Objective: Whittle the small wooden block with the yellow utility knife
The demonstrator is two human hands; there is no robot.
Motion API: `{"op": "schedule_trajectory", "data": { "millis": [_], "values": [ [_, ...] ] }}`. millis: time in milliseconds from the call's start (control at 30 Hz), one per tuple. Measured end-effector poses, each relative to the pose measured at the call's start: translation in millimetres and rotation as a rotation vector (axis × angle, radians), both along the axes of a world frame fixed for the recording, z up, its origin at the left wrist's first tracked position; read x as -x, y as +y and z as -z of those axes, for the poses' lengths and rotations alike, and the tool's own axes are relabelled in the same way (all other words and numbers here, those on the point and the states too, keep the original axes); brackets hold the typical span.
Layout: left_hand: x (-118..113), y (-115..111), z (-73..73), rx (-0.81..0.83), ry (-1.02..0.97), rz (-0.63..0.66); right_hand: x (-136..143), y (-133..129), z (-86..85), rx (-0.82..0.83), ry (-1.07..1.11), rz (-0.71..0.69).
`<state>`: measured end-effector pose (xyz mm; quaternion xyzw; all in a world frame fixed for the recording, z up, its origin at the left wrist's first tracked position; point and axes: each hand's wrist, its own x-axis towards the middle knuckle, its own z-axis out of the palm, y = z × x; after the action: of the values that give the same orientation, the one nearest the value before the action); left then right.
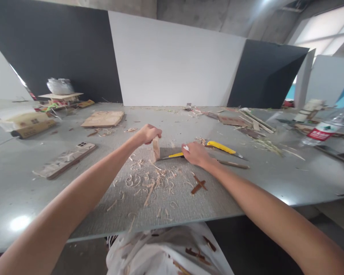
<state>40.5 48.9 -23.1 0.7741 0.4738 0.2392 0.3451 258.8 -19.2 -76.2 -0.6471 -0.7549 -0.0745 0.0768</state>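
My left hand (150,134) is closed around the top of a small wood block (156,149), which stands upright on the table. My right hand (195,153) is wrapped round a yellow utility knife (175,155), its blade pointing left at the foot of the block. The blade's tip is at or close to the wood; whether it cuts in cannot be made out. Curled wood shavings (157,179) lie below the block. Right of my right hand rest a second yellow utility knife (222,147) and a thin wooden-handled tool (233,164).
A brown wooden cross (199,185) lies near the front edge. At left are a phone (65,160), a flat wooden board (103,118) and a tissue pack (25,122). Wood strips (258,122) and a plastic bottle (325,128) are at right. Panels (174,61) stand behind.
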Motion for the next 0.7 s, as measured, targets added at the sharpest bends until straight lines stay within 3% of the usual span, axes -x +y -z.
{"op": "schedule_trajectory", "data": {
  "millis": [133,300,533,700],
  "values": [
    [0,-3,-0.7,-0.009,0.018,-0.033,-5,5,0.6,-0.068,0.05,-0.043],
    [-4,-10,-2.7,0.043,0.012,0.046,-10,11,-0.3,-0.083,0.191,-0.129],
    [-9,-11,-1.8,-0.015,0.014,0.14,-4,9,-2.1,-0.04,0.133,-0.017],
    [-6,-1,8.0,0.083,-0.08,0.12,0,7,-2.8,-0.087,0.054,0.015]
  ]
}}
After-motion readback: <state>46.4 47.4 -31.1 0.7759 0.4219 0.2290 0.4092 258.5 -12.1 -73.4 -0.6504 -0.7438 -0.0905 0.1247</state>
